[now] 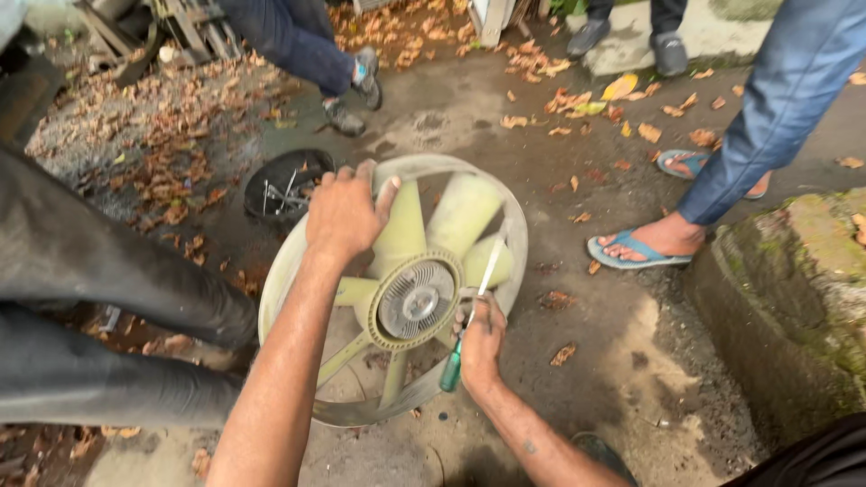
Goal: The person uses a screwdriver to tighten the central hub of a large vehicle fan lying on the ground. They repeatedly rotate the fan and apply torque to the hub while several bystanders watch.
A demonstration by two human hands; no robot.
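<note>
A pale yellow-green plastic engine fan (462, 213) with an outer ring and a round metal hub (416, 299) lies tilted on the dirty ground. My left hand (343, 213) grips the top of its ring and a blade. My right hand (481, 341) is closed on a screwdriver with a green handle (451, 372); its metal shaft (488, 267) points up across the blades at the right edge of the hub.
A black bowl holding metal parts (287, 187) sits left of the fan. A seated person's dark-trousered legs (99, 298) fill the left side. Other people stand around: blue sandals (639, 250), shoes (355, 90). A mossy stone block (794, 298) rises at right. Dry leaves litter the ground.
</note>
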